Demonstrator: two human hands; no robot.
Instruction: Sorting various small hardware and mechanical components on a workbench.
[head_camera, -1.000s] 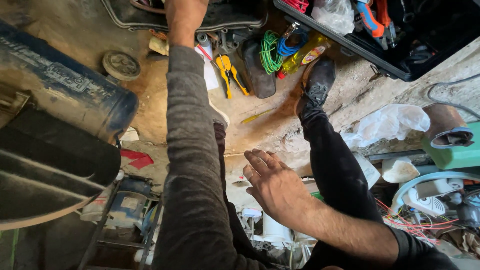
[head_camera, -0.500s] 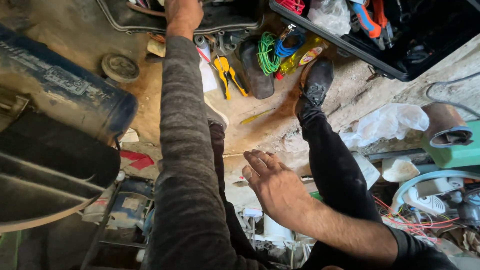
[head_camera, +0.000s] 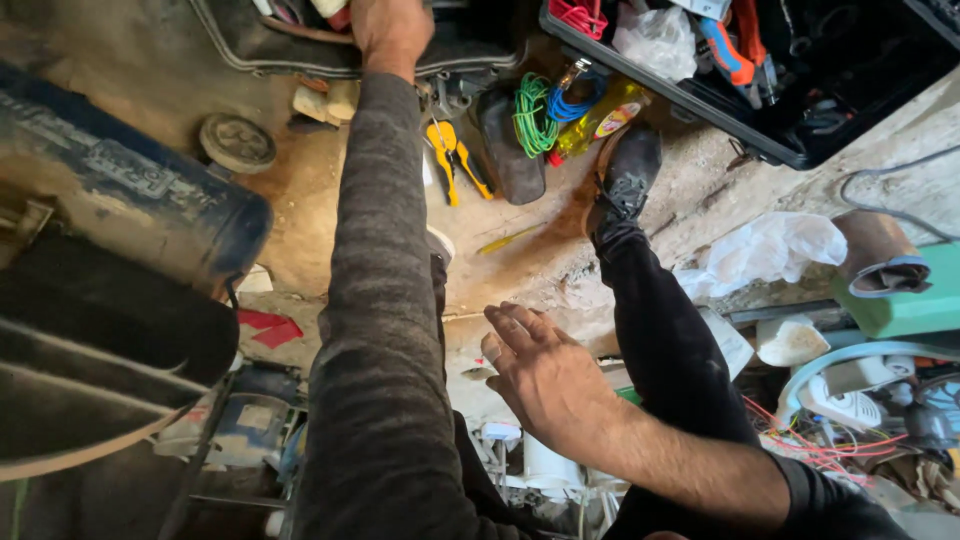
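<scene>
Left hand (head_camera: 392, 35) is stretched far forward into a black open case (head_camera: 300, 55) at the top of the view; fingers are hidden inside it, so clenched or released cannot be told. Right hand (head_camera: 540, 370) is held free over the dusty floor (head_camera: 300, 200), fingers spread and released, nothing grasped. Yellow-handled pliers (head_camera: 452, 155) and coiled green wire (head_camera: 535, 115) lie just beside the reaching arm. Step judged: something is being searched for or picked inside the case. A firm grip there would be called for next
</scene>
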